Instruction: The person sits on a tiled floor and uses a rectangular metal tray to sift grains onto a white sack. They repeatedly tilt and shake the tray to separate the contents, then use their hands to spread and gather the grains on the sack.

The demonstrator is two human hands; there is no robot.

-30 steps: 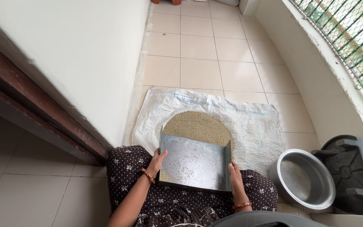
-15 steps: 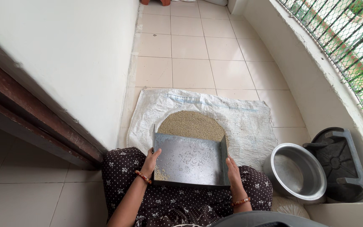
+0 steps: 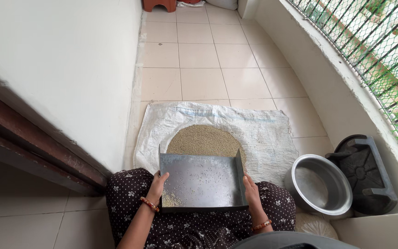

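Gripping metal tray (image 3: 202,180) as before, left hand (image 3: 156,186), right hand (image 3: 250,191) | grains shifted to near-left corner

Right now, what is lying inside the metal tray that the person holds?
The metal tray holds a small heap of grain in the near corner by the left hand, with a few scattered grains. The right hand covers the opposite edge.

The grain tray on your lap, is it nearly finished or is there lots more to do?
A big round grain pile already lies on the white sack. In hand: the left hand and right hand grip the metal tray, which holds only a few scattered grains and a small heap in its near left corner. Left: that remainder. The steel bowl beside it looks empty.
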